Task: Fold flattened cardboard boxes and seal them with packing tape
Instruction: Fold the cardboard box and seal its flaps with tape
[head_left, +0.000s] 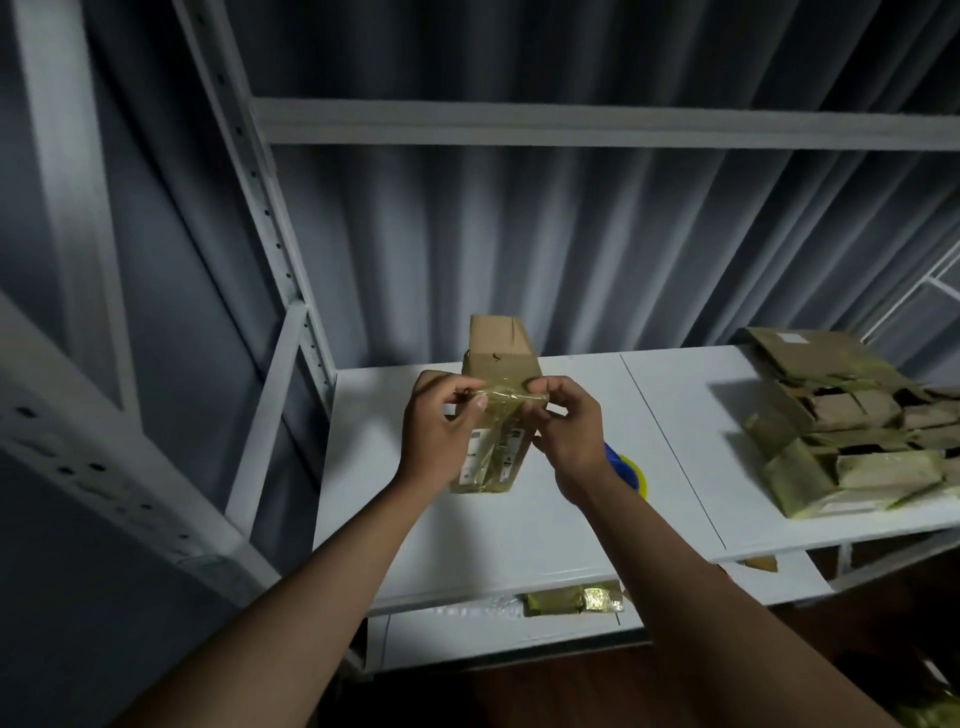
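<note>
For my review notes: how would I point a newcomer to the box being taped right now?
On the white shelf, left of the heap of boxes, one cardboard box stands alone. Unlike the heaped ones, it is gripped by the left hand and right hand, with glossy tape stretched across its near edge.

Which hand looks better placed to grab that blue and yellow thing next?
Probably the right hand: the tape roll lies just beside its wrist, while the left hand pinches tape across the box.
</note>
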